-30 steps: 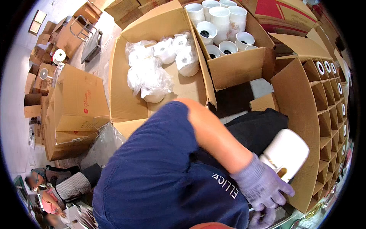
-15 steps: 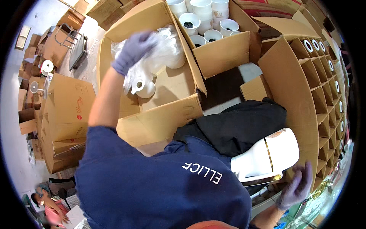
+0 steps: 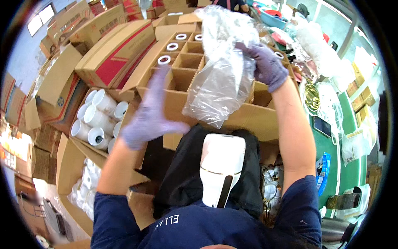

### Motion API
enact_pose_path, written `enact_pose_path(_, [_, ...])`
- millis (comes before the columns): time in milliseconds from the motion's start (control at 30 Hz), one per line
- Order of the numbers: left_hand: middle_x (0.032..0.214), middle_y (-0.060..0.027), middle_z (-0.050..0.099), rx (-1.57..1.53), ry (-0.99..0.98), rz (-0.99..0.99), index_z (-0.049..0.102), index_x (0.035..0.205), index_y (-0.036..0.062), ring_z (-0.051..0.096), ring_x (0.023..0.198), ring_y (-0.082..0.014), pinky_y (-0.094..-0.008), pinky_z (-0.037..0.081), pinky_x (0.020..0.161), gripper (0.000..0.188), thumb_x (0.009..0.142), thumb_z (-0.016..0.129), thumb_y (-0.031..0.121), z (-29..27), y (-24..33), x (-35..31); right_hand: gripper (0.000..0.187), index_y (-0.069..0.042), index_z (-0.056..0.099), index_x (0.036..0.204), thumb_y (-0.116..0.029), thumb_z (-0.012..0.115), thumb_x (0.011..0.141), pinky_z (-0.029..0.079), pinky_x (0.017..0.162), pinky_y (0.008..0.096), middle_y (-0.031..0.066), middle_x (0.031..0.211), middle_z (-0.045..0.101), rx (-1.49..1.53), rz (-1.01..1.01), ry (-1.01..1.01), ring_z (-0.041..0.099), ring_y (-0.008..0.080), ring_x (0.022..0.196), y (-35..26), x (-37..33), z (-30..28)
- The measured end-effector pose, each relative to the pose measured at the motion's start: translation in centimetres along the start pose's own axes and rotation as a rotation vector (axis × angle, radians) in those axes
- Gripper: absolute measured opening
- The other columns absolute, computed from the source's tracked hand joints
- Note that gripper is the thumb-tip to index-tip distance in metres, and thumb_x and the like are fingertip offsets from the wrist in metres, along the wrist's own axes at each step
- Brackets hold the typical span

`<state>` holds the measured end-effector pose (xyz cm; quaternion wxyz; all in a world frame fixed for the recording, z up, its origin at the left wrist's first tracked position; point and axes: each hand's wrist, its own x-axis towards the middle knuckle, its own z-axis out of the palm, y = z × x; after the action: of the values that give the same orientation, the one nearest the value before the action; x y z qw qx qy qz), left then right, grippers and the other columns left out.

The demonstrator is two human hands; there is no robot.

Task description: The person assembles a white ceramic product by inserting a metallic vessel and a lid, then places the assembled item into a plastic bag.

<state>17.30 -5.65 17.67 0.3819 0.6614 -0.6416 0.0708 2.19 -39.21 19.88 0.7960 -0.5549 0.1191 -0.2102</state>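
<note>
Right hand: right hand [image 3: 267, 66] now has its fingers clamped on a clear plastic bag [image 3: 222, 85]; half a second ago it was empty.
Left hand: left hand [image 3: 151, 114] has left the carton of wrapped pieces; thumb spread from the fingers, nothing gripped (blurred, finger gaps hard to read).
Vessel: white gold-lined vessel [image 3: 222, 155] rests on the black-clad lap [image 3: 178, 174], between the hands, touched by neither.
Meaning: the bag looks to be the piece being worked, the vessel parked meanwhile.
Ahead: divided carton [image 3: 257, 120], white rings [image 3: 160, 61] in some cells.
Obstacle: the bag hangs over several cells and the carton's near wall, hiding part of both.
Left side: white cups [image 3: 99, 117]; beyond the lap, wrapped white pieces [image 3: 86, 182].
Right side: green table [image 3: 350, 124] bearing a phone [image 3: 322, 126].
</note>
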Motion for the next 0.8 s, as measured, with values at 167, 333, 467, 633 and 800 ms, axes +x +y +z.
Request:
enact_pose_path(167, [0.097,-0.0059,0.069,-0.662,0.408,-0.248,0.057,0.132,-0.0025,0.061,0.082,-0.0088,-0.0245,0.050,0.071,0.044,0.088,0.062,0.002,9.6,-0.3,7.1,0.060,-0.002,0.046,0.136,-0.037,0.070,0.093,0.046,0.103,0.0452,0.0153,0.132,0.055,-0.045,-0.543,0.333,0.054,0.0274,0.122,-2.9,-3.9,1.8])
enact_pose_path(333, [0.078,-0.0020,0.066,-0.757,0.403,-0.352,0.065,0.100,0.0000,0.057,0.074,-0.0047,-0.0230,0.046,0.064,0.011,0.089,0.064,0.001,11.5,0.6,6.7,0.097,0.000,0.038,0.148,-0.023,0.087,0.067,0.037,0.113,0.0438,0.0189,0.153,0.036,-1.181,-0.773,0.409,0.038,0.0296,0.141,7.6,-10.0,5.8])
enact_pose_path(467, [0.086,-0.0032,0.067,-0.943,0.443,-0.436,0.066,0.105,0.0013,0.059,0.078,-0.0062,-0.0221,0.048,0.066,0.014,0.091,0.066,0.006,11.8,1.6,5.0,0.051,0.000,0.058,0.128,-0.014,0.076,0.083,0.050,0.097,0.0358,0.0112,0.123,0.062,-0.604,-0.440,0.227,0.061,0.0214,0.111,10.7,-9.6,3.9])
enact_pose_path(633, [0.089,-0.0057,0.069,-0.866,0.320,-0.359,0.066,0.116,0.0041,0.067,0.080,-0.0148,-0.0278,0.053,0.068,0.031,0.089,0.073,0.017,10.3,0.8,3.4,0.017,0.000,0.062,0.110,-0.008,0.064,0.095,0.057,0.086,0.0336,0.0090,0.107,0.069,0.392,-0.225,0.299,0.068,0.0187,0.095,11.6,-9.5,0.8])
enact_pose_path(800, [0.069,-0.0146,0.062,0.153,-0.012,-0.267,0.067,0.123,0.0115,0.064,0.062,-0.0250,-0.0345,0.050,0.060,0.045,0.079,0.078,0.014,8.7,-3.6,-0.5,0.034,0.000,0.054,0.132,-0.009,0.047,0.100,0.057,0.092,0.0345,0.0118,0.113,0.066,0.417,-0.237,0.314,0.066,0.0226,0.106,10.1,-12.1,1.0])
